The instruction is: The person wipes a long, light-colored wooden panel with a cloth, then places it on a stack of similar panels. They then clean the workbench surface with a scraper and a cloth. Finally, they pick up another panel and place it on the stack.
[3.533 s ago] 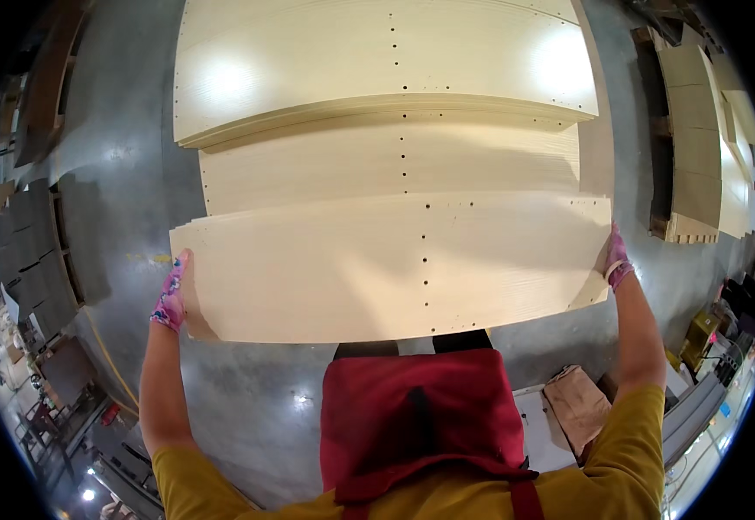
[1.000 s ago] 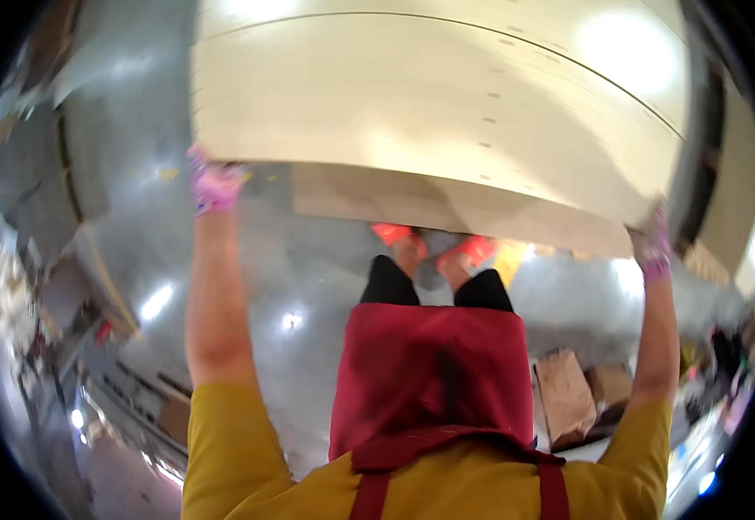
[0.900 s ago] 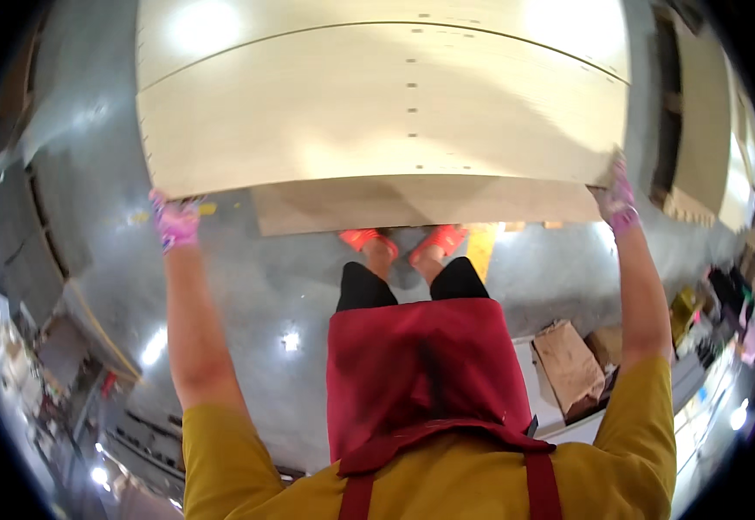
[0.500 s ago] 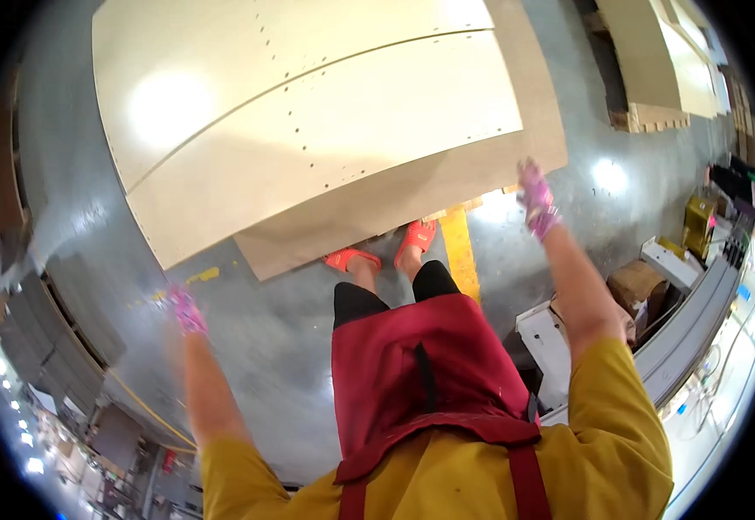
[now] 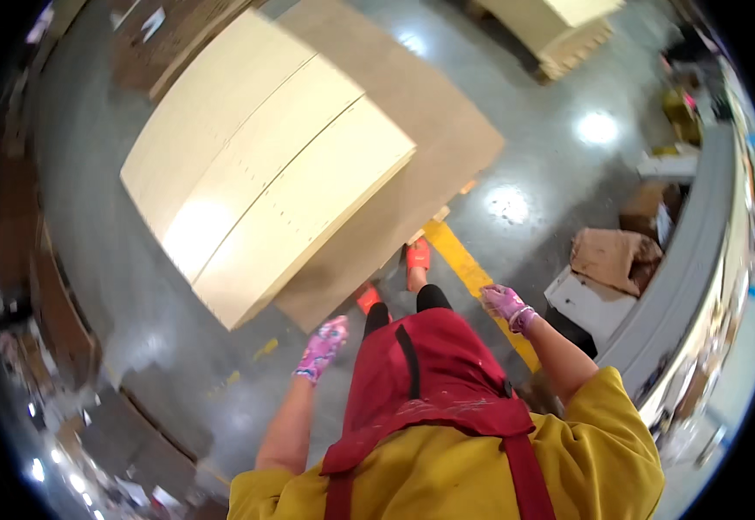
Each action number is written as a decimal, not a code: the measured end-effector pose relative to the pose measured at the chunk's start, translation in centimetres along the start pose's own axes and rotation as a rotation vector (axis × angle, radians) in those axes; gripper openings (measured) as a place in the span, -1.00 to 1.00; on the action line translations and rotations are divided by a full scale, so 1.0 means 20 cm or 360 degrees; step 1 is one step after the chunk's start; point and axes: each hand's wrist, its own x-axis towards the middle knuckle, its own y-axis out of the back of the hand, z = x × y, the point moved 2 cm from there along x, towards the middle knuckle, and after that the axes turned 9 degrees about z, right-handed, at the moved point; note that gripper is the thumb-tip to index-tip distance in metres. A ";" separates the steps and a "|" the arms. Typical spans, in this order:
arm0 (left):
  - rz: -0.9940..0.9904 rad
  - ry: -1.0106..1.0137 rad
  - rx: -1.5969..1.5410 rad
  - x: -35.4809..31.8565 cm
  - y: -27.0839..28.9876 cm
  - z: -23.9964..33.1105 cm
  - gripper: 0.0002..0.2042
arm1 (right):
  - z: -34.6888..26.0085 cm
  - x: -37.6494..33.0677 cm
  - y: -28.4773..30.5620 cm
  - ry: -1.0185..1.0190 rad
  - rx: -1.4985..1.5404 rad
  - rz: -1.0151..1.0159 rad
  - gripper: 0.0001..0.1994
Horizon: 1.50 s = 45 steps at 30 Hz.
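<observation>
**A:** Panel stack (image 5: pixel 265 173) question: those big pale boards with the rows of small drilled holes are sitting flat on a wider brown base sheet (image 5: pixel 429 139) on the shiny concrete floor (image 5: pixel 550 173), right in front of the person's feet. Both hands are hanging free of it at the moment. The left hand (image 5: pixel 321 347) in its pink glove is loose and holding nothing, just off the stack's near corner; the right hand (image 5: pixel 505 303), same glove, is also released, over by the yellow floor line (image 5: pixel 473 286).

**B:** I'm guessing those are handling stiff but awkward. A sheet that wide is looking heavy for one person, and probably flexing a bit in the middle if lifted flat. The faces are looking smooth, so I'd expect them to be sliding on each other easily, and the corners chipping if dropped.

**A:** So where is the grip going?

**B:** I'd say on the two short ends of the top board, arms wide, fingers under the edge, gloves helping with the slip. Pinching a corner alone seems risky.
</observation>
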 end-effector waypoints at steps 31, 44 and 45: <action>-0.0619 -0.0323 0.0986 0.35 -2.15 1.43 -0.75 | -0.36 -1.00 1.79 0.1039 0.0013 0.0385 -0.47; -0.0402 -0.2284 0.3134 1.42 -2.62 2.57 -0.79 | -0.80 -0.82 2.83 0.0953 0.0588 0.0920 -0.51; -0.0593 -0.2735 0.2696 1.21 -2.98 2.79 -0.83 | -0.82 -0.84 2.90 0.0915 0.0739 0.0917 -0.53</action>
